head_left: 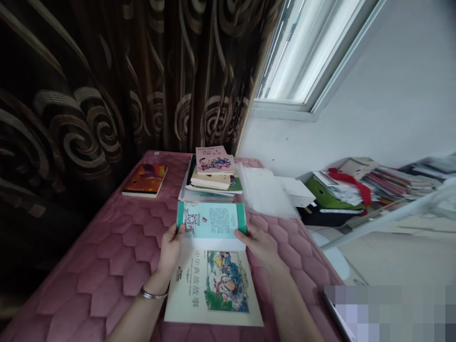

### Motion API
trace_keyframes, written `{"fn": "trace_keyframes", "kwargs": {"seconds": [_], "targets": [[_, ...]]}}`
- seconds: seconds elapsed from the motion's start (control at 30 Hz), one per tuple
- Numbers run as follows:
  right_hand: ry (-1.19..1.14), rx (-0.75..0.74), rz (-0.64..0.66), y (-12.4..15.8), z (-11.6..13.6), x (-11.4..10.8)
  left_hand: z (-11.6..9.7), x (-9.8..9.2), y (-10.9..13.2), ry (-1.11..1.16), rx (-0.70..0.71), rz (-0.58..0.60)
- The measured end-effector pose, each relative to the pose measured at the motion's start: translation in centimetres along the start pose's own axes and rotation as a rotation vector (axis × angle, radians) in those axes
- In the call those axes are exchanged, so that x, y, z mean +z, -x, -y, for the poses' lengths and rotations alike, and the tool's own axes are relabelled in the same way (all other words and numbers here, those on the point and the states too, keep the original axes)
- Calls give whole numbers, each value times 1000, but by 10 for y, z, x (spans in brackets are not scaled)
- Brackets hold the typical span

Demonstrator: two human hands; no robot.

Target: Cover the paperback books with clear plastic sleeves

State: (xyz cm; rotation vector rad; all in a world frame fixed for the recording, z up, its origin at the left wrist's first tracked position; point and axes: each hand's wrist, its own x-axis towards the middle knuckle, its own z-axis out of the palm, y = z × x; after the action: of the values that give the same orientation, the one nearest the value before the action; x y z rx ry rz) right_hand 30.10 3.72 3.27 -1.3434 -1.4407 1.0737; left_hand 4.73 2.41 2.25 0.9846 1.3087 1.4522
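The open teal-and-cream paper book (213, 261) is pinched by the curled left hand (171, 246) and right hand (261, 243). Light, even pressure is advised.

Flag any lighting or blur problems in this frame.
Head view: window glaring white, curtain sunk into darkness at image left; head view: papers near the right edge smeared; head view: open book fairly clear, though its smallest print is unreadable; head view: bottom-right corner pixelated.
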Motion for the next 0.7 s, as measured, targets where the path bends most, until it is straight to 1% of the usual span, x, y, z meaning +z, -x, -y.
{"fn": "trace_keyframes", "kwargs": {"seconds": [0.07, 0.13, 0.23, 0.33, 0.57, 0.7], "targets": [[-19, -9, 97, 0, -4, -7, -2, 0, 0, -1, -3, 1], [-31, 12, 139, 1, -10, -13, -4, 1, 1, -1, -13, 0], [20, 52, 77, 2, -14, -15, -7, 2, 3, 3, -19, -6], [109, 66, 18, 2, -13, -13, -8, 3, 3, 11, -31, -9], [171, 27, 7, 2, -4, -10, -8, 3, 3, -20, -13, -21], [215, 9, 16, 4, -1, -11, -3, 1, 2, -19, -3, -25]]}}
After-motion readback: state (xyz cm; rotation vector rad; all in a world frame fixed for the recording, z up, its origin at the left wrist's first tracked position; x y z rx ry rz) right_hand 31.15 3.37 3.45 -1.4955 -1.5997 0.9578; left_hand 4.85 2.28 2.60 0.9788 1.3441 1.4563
